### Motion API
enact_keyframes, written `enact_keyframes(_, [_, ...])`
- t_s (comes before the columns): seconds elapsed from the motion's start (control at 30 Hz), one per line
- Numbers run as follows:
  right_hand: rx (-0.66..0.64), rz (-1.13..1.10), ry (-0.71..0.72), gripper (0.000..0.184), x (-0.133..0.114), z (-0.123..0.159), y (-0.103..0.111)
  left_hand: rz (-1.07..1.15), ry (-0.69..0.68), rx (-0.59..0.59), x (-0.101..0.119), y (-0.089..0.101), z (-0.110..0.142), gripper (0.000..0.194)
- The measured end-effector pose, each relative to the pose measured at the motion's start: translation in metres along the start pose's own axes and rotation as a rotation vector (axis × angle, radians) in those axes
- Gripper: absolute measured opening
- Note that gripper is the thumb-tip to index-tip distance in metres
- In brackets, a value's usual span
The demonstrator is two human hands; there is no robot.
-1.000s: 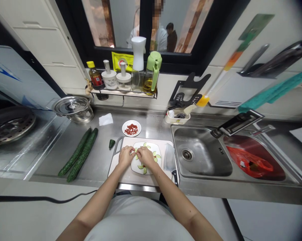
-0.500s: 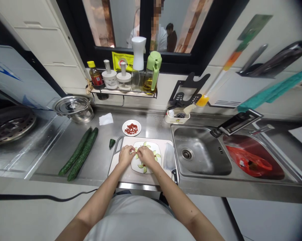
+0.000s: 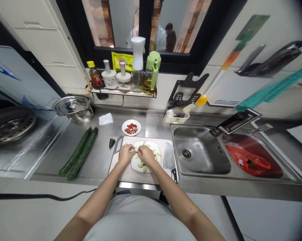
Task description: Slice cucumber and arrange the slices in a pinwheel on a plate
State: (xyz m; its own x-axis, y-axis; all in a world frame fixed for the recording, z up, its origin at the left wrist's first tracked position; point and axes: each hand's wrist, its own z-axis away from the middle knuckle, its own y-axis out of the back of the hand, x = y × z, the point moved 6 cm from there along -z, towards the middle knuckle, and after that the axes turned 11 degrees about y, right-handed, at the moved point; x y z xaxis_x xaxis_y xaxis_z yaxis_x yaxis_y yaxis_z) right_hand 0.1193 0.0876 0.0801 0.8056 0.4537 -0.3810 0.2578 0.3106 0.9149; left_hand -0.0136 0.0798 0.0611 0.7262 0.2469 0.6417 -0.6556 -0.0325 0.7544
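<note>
A white plate (image 3: 154, 146) rests on a pale cutting board (image 3: 127, 176). Green-edged cucumber slices (image 3: 141, 165) lie on it in small fanned clusters, with red bits at some of their centres. Over the plate's left part, my left hand (image 3: 126, 154) has its fingertips pinched by one cluster. My right hand (image 3: 146, 155) is closed just beside it, fingertips close to the left ones. Whatever sits between the fingers is too small to make out. A kitchen knife (image 3: 169, 156) lies along the board's right side. Behind the board, a small white dish (image 3: 124, 131) bears dried red berries (image 3: 131, 128).
Two whole cucumbers (image 3: 83, 152) and a dark green cucumber end (image 3: 112, 143) lie left of the board. A lidded steel pot (image 3: 75, 110) stands farther back. To the right is a sink (image 3: 203, 150) with a red plastic bag (image 3: 248, 162). Bottles stand on a rack (image 3: 123, 92).
Both hands stay over the same part of the plate, with only a slight shift of the fingertips. The whole view has drifted a little; nothing else has visibly moved.
</note>
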Motion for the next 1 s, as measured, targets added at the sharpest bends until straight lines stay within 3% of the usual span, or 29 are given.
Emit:
enact_keyframes(0.67, [-0.044, 0.038, 0.021, 0.022, 0.001, -0.006, -0.009, -0.019, -0.006, -0.017, -0.004, -0.006, -0.001, 0.013])
enact_keyframes(1.0, [0.009, -0.009, -0.024, 0.018, 0.003, 0.003, 0.008, 0.098, 0.044, 0.027, -0.01, 0.001, -0.003, 0.013])
